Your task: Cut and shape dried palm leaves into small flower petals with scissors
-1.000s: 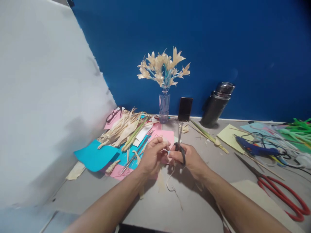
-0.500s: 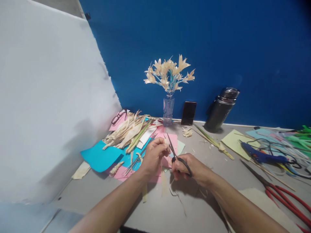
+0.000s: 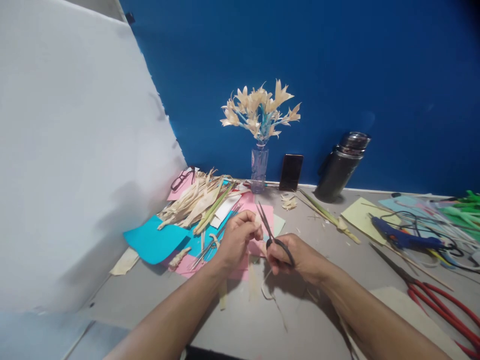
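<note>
Near the left edge of the surface, a blue sheet lies beside a heap of dried husks that fills the back left corner. Next, from where I stand, comes the person's left hand, thumb and forefinger pinched together on a small pale piece. Only its tip shows above the fingertips, pointing roughly at the back edge; the fingers hide the rest, so its full length I cannot tell. Just right of that tip are the blades of the black scissors, their long axis slanting leftward and away to the back edge, tips reaching past the piece. Blades and piece look very close, though whether they touch I cannot make out. The right hand is curled around the scissors' handles, farther from the piece than the left hand, whose fingers carry it. Well apart, toward the right edge, lie a blue glue gun and, nearer the front, red-handled shears.
</note>
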Demonstrator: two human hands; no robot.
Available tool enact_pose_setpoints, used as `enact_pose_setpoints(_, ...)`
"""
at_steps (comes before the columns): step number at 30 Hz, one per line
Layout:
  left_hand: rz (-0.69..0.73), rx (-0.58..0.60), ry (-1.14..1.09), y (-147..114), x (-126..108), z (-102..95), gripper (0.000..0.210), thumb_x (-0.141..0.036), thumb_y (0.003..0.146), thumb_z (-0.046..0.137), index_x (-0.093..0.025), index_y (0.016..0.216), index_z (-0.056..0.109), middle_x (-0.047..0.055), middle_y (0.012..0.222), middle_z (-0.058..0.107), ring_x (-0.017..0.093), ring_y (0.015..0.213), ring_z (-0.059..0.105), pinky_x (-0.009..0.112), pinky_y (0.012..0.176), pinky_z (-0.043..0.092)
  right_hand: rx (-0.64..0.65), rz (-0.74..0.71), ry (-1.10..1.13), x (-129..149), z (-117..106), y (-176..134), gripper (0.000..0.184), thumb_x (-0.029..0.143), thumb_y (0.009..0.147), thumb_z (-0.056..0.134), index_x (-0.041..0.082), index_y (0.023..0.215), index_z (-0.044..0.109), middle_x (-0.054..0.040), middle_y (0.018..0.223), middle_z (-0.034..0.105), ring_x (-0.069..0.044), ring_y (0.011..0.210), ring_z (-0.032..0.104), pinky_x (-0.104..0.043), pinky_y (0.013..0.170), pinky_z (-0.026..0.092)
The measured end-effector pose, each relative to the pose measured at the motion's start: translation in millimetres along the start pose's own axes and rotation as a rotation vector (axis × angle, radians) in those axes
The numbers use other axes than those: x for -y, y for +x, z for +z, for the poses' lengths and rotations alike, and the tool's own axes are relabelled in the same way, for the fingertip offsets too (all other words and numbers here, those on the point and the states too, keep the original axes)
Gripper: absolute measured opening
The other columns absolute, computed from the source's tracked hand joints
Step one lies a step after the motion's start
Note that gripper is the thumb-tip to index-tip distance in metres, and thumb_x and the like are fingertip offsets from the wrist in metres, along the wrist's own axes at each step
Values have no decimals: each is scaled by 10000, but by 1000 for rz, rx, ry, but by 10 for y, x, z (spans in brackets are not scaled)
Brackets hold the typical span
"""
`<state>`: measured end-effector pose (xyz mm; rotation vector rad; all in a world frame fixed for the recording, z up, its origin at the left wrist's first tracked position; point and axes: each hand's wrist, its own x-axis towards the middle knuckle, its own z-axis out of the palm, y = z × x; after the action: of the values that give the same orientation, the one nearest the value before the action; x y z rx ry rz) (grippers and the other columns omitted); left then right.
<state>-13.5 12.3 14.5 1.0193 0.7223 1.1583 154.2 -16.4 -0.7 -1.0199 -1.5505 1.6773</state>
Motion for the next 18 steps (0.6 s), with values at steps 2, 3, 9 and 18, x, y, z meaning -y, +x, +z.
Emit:
enact_pose_setpoints(2, -35, -3, -39, 8, -4, -12, 108, -164, 684, 633, -167, 659, 528, -31, 544, 491, 97, 525, 452, 241, 561, 353, 19, -7, -14, 19, -29, -5, 454, 573, 836, 586, 140, 704, 628, -47, 616, 643, -98, 482, 457, -226, 463, 321)
enact_pose_setpoints(3, -62, 4, -69, 14, -10, -22, 115, -163, 685, 634, -167, 659, 523, -42, 533, 463, 89, 509, 431, 235, 550, 346, 31, -3, -23, 29, -46, -9, 457, 581, 828, 588, 138, 723, 632, -48, 628, 647, -104, 500, 477, -223, 469, 330)
enact_pose_setpoints(9, -194, 112, -150, 49, -114, -110, 147, -149, 667, 623, -164, 620, 485, -20, 603, 498, 106, 578, 500, 251, 598, 422, 166, 39, -48, 95, -159, -62, 445, 583, 805, 617, 146, 724, 620, -39, 593, 640, -111, 498, 508, -206, 444, 325)
enact_pose_setpoints(18, -253, 252, -136, 89, -165, -215, 99, -118, 577, 610, -133, 668, 572, 16, 613, 571, 153, 578, 585, 289, 612, 456, 298, 69, -101, 71, -276, -72, 389, 500, 789, 666, 132, 676, 609, -35, 571, 656, -72, 421, 417, -189, 398, 294)
